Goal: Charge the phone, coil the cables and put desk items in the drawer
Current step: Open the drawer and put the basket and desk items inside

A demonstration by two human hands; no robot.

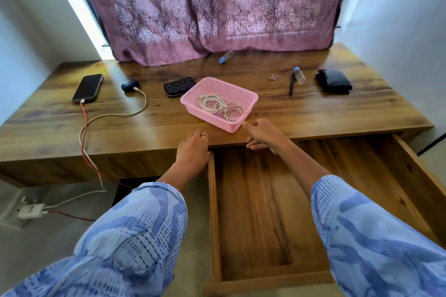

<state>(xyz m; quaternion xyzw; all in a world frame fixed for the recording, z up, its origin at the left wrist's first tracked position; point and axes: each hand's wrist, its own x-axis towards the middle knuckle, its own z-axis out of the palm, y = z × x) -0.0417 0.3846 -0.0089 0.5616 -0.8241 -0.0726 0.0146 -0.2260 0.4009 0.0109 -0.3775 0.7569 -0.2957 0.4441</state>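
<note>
A pink plastic basket point(251, 97) stands mid-desk with coiled white cables point(223, 106) inside. My right hand point(265, 134) reaches toward its near corner, thumb almost touching the rim, holding nothing. My left hand point(193, 147) rests palm-down on the desk's front edge, fingers loosely spread. Below both hands the wooden drawer point(260, 212) is pulled out, with nothing inside it. At the far left lies a black phone point(88, 87) with a red-and-white cable point(84, 128) plugged in. A dark earbud case point(129, 85) has a white cable point(135, 113) attached.
On the wooden desk point(313, 108) lie a quilted black pouch point(179, 86), small keys point(274, 77), a black pen point(292, 83), a small bottle point(299, 75), a black wallet point(334, 80) and another bottle point(225, 56) by the purple curtain. A wall charger point(31, 210) sits low left.
</note>
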